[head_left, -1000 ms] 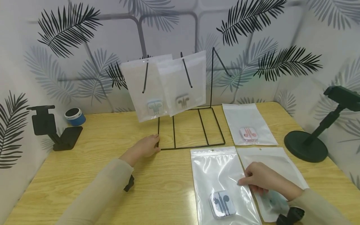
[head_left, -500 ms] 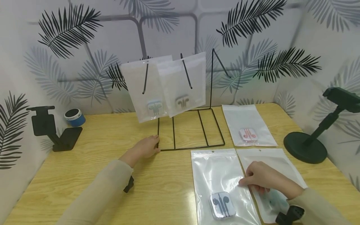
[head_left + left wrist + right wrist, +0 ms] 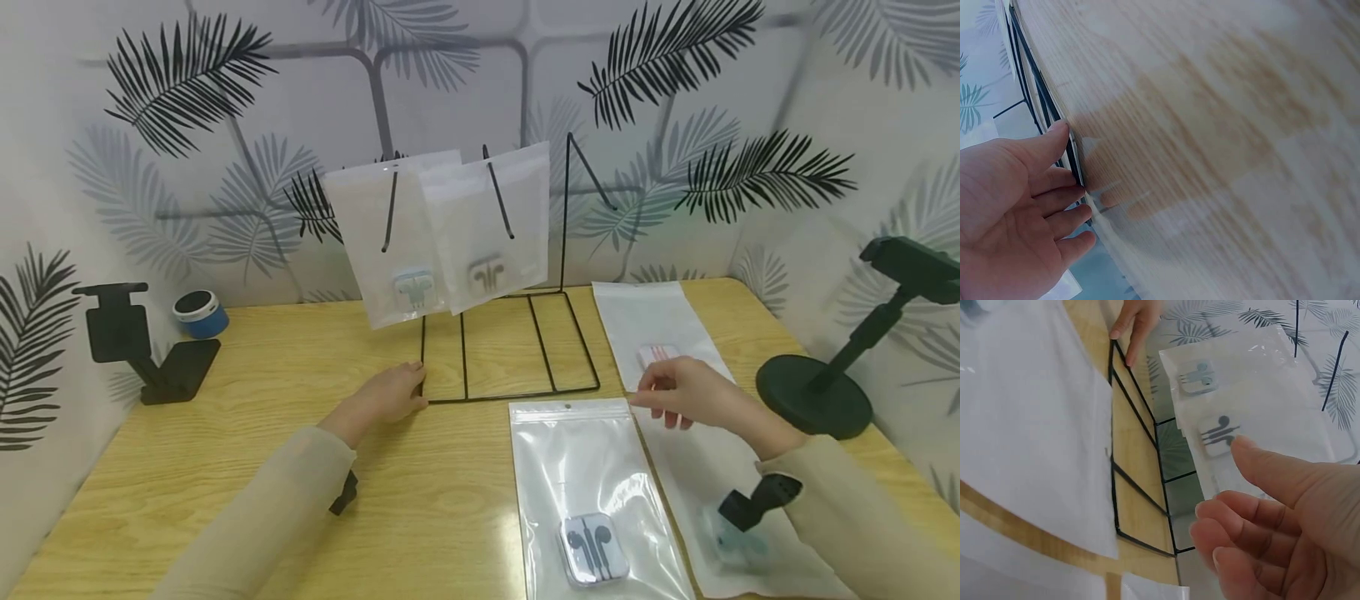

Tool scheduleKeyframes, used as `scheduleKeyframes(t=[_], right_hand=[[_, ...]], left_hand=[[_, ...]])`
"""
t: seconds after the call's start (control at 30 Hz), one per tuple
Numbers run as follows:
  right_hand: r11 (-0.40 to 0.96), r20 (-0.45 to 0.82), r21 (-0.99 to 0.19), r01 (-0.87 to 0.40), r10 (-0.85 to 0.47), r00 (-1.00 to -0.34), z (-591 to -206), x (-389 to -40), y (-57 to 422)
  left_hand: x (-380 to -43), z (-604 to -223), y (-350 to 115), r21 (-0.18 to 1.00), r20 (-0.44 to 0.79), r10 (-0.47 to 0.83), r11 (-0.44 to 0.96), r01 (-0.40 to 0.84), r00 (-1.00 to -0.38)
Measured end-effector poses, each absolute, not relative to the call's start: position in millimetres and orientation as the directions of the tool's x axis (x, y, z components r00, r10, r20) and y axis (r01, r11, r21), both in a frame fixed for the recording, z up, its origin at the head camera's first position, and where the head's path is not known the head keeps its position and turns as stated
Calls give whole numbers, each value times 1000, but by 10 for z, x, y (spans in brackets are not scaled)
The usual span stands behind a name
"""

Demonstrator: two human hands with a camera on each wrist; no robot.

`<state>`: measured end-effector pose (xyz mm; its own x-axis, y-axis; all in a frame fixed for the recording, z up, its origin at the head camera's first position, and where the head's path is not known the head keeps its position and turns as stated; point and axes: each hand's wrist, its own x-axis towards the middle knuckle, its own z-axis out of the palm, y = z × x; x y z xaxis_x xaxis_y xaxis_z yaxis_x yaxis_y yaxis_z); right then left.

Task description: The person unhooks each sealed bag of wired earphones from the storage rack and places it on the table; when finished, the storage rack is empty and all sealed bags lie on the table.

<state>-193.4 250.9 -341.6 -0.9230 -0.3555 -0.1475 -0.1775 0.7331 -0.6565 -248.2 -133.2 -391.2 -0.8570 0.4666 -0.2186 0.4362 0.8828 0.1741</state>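
Note:
My left hand (image 3: pixel 386 392) grips the front left corner of the black wire rack (image 3: pixel 525 394), thumb and fingers at the wire. Two white zip bags of earphones hang from its hooks: a left bag (image 3: pixel 367 217) and a right bag (image 3: pixel 461 225). With loosely bent fingers and nothing in them, my right hand (image 3: pixel 686 392) hovers over the flat bags at the right. Below it lie a glossy bag (image 3: pixel 551 467) with dark earphones (image 3: pixel 592 548), a bag (image 3: pixel 712 475) partly under my forearm, and a farther bag (image 3: pixel 637 321) whose pink earphones (image 3: pixel 660 353) are partly hidden.
A third hook (image 3: pixel 592 171) sticks out at the rack's right. Beyond the bags stands a black round-based stand (image 3: pixel 816 392). At the far left are another black stand (image 3: pixel 120 333) and a blue and white cylinder (image 3: pixel 200 314).
My right hand has lifted from between the two nearer bags and moved away from me, toward their top edges. The left hand stays at the rack corner.

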Motion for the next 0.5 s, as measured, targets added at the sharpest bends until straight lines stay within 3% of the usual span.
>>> scheduleKeyframes(t=[0.5], right_hand=[[502,121,-811,-301,-359,-926,-2963,-2835,2046]], left_hand=[[-2483,-3918,-1339,185,-225,454,889,420,-862]])
